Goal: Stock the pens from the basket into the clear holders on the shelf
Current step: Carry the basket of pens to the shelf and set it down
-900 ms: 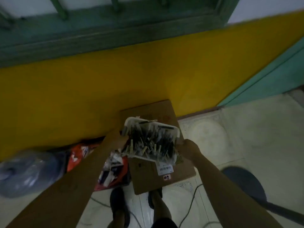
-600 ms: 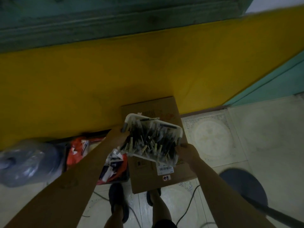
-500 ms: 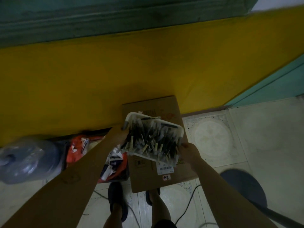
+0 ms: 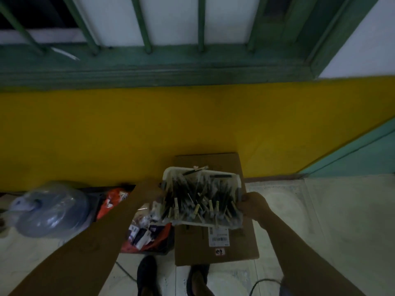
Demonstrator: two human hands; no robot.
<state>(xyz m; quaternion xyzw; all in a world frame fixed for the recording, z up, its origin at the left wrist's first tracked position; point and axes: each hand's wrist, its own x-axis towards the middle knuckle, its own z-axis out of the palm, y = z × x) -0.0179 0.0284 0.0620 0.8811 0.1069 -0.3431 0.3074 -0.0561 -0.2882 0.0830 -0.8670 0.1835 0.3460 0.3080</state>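
We hold the basket (image 4: 171, 174) over a cardboard box (image 4: 215, 249) on the floor (image 4: 342, 214), left grip (image 4: 152, 192) clasping its left edge, right grip (image 4: 253, 205) curled round its right edge; the pens (image 4: 201, 198) lie heaped inside it.

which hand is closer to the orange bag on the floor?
Left. The left hand grips the basket at its left edge, directly beside the orange bag in view. The right hand grips the right edge, with the whole basket between it and the bag.
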